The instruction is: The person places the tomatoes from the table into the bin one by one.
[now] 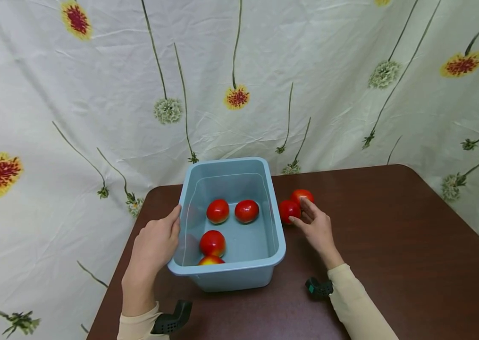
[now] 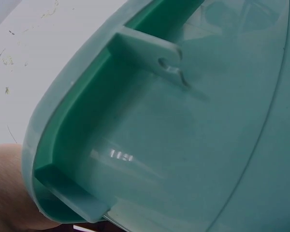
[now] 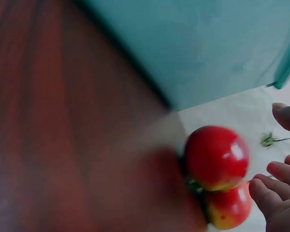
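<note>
A light blue plastic tub (image 1: 239, 281) stands on the table with several red apples inside, one of them a red-and-yellow apple (image 1: 212, 243). My left hand (image 1: 154, 243) grips the tub's left rim; in the left wrist view the rim (image 2: 63, 94) hides most of its fingers. Just right of the tub, two more apples sit side by side, a nearer apple (image 1: 289, 211) and a farther apple (image 1: 301, 195). My right hand (image 1: 317, 231) is at this pair, thumb and fingers spread. From the right wrist, the fingers (image 3: 275, 186) show beside the apples (image 3: 217, 157), not closed round either.
The dark brown wooden table (image 1: 392, 245) stretches away to the right. Behind it hangs a white cloth (image 1: 332, 94) printed with flowers. The tub's right wall stands close beside the two loose apples.
</note>
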`<state>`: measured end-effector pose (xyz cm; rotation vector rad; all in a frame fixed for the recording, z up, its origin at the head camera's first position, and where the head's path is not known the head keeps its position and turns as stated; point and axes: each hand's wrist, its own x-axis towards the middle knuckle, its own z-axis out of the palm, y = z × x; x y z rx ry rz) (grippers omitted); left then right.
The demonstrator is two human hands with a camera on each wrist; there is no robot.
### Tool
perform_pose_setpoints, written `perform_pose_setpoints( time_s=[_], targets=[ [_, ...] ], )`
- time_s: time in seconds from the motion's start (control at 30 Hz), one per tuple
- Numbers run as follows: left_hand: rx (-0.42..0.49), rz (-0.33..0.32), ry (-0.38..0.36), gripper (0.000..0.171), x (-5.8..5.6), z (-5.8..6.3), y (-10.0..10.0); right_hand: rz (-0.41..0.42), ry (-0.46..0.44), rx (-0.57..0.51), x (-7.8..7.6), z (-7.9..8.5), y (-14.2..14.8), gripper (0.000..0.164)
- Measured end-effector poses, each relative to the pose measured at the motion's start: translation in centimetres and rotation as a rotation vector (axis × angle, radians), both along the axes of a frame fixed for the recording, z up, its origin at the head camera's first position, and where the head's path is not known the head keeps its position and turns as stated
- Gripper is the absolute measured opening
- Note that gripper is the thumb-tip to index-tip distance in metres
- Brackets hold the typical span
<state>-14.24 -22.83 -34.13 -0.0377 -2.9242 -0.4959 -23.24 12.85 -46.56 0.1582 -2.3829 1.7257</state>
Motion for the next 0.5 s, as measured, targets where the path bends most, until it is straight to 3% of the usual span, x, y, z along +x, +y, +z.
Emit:
perform_pose_setpoints(
  time_s=[0.2, 0.5],
  targets=[
    [-0.001, -0.001, 0.004, 0.047, 0.0, 0.0, 0.0, -0.054, -0.027, 0.071, -0.4, -1.5, -0.1, 0.069],
    [-0.003, -0.001, 0.004, 0.047, 0.1, 0.0, 0.0, -0.069, -0.036, 0.05, -1.0, -2.4, -0.4, 0.071]
  ],
)
